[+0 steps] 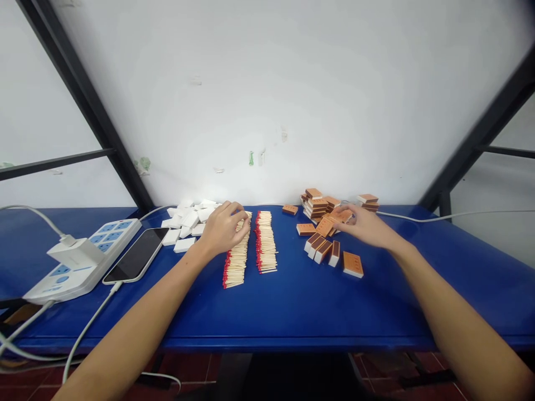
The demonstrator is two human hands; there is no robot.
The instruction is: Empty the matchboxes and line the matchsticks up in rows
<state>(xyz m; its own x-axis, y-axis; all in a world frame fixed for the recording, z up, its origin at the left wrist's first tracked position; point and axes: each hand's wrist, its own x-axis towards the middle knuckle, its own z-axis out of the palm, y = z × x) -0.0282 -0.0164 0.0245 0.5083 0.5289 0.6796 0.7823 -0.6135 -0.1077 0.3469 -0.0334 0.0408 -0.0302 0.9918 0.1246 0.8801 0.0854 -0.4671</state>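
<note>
On the table (pixel 276 312), the power strip (pixel 79 282) lies left, the charger (pixel 77 253) plugged into it. The smartphone (pixel 137 254) lies just right of the strip. Farther right, matchbox trays (pixel 184 245) heap near the wall (pixel 276 100). Next come two match rows (pixel 266 242) running near to far, side by side, the left hand (pixel 223 227) over the left one's far part. Right of them is a matchbox pile (pixel 316 206), the right hand (pixel 365 225) at its right side, a small matchbox stack (pixel 368 199) farther right and behind.

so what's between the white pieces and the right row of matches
In the head view, the left match row lies there, partly hidden by the left hand.
</note>
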